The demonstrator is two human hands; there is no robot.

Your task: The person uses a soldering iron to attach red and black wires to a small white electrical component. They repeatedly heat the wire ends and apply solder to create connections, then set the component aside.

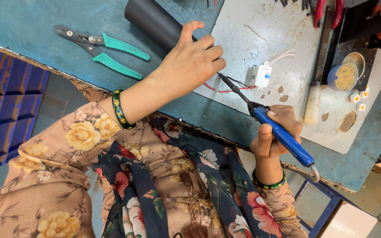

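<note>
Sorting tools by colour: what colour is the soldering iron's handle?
Blue, with a black collar near the tip; the soldering iron in the right hand shows in the head view.

Bright, even daylight, soft shadows, sharp focus, slight wide-angle stretch at edges.

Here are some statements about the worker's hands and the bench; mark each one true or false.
1. The right hand holds a blue-handled soldering iron. True.
2. The pliers with green handles are in the left hand. False: they lie untouched on the bench.
3. The iron's tip points toward a small white part with wires. True.
4. The round tin beside the grey plate is closed. False: it is open, with yellowish paste inside.
</note>
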